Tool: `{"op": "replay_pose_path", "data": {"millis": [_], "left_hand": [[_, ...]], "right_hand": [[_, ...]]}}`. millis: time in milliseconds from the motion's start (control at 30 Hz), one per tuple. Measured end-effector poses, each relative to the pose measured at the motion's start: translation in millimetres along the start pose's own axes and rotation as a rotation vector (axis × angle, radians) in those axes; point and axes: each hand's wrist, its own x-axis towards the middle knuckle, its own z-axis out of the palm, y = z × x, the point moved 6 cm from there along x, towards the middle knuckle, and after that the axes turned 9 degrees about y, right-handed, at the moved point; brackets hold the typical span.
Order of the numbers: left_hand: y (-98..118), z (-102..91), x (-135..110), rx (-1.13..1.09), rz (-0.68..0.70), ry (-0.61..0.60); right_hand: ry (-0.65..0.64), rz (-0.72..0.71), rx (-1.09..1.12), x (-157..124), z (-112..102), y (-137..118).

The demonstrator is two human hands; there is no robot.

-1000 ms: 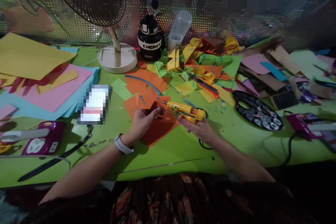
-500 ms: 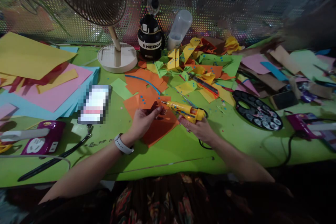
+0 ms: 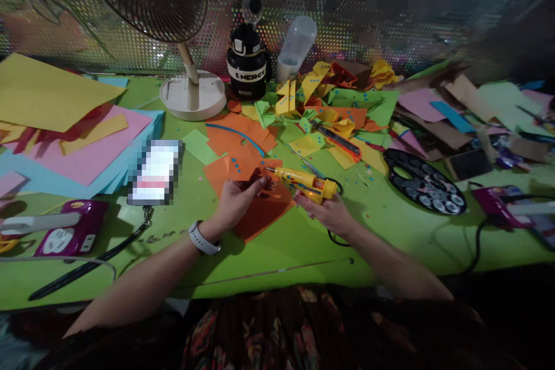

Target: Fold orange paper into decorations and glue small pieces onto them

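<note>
My right hand (image 3: 326, 212) is wrapped round a yellow hot glue gun (image 3: 301, 181), whose metal nozzle points left. The nozzle tip is close to the thumb of my left hand (image 3: 237, 199). That hand has its thumb and fingers closed on a piece of orange paper (image 3: 236, 166) with blue dots; its fingertips are partly in shadow, so the exact grip is hard to see. Beneath both the nozzle and the left fingers lies a larger orange sheet (image 3: 265, 218). A black cord (image 3: 333, 238) shows below the glue gun.
Behind the hands are coloured paper scraps (image 3: 303, 141) and a utility knife (image 3: 338, 141). A black paint palette (image 3: 425, 182) and a purple power strip (image 3: 498, 205) are at right. Leftward are a phone (image 3: 155, 173), stacked paper (image 3: 95, 150) and another power strip (image 3: 76, 225). A fan (image 3: 193, 95) and black jug (image 3: 247, 72) stand behind.
</note>
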Motion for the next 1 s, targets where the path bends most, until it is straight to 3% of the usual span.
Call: {"op": "replay_pose_path", "data": {"millis": [1000], "left_hand": [[5.2, 4.0, 0.0, -0.032, 0.063, -0.031]], "right_hand": [[0.014, -0.055, -0.049, -0.1, -2.0, -0.5]]}}
